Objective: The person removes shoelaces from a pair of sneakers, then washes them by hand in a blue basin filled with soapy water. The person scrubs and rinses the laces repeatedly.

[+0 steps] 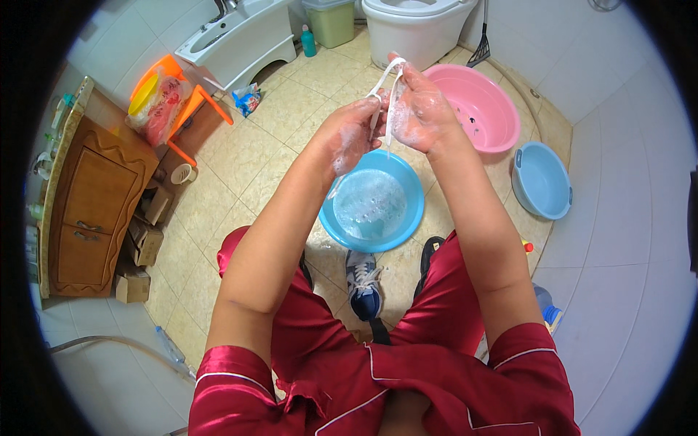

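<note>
A wet white shoelace (388, 117) hangs between my two soapy hands, above a blue plastic basin (416, 199) of sudsy water (371, 201). My left hand (357, 128) pinches the lace near its fingertips, and one loose end dangles below that wrist. Over the raised thumb of my right hand (422, 111) the lace makes a loop, then falls along the foamy palm. Between my feet, touching or close to the basin's near side, stands a grey and white sneaker (364, 286) with its own laces in it.
Beyond my right hand sits a pink basin (504, 117) with small dark bits inside. A second blue basin (541, 182) leans by the right wall. Left are an orange chair (191, 111), a wooden cabinet (95, 201) and cardboard boxes (133, 286). A toilet (409, 38) stands ahead.
</note>
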